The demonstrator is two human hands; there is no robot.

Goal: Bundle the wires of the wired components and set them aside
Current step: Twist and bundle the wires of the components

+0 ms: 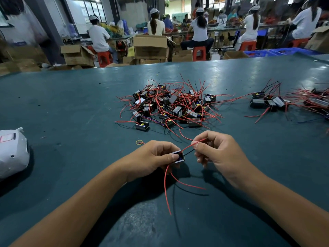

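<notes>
Now the left hand [153, 155] pinches 1 component [179, 156] just above the table [71, 104]; the right hand [216, 150] pinches its wires [190, 147], seemingly 2. Light block, springy leads: gather near the body.

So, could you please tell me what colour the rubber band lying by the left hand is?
The rubber band is yellow, seen in the head view.
</notes>
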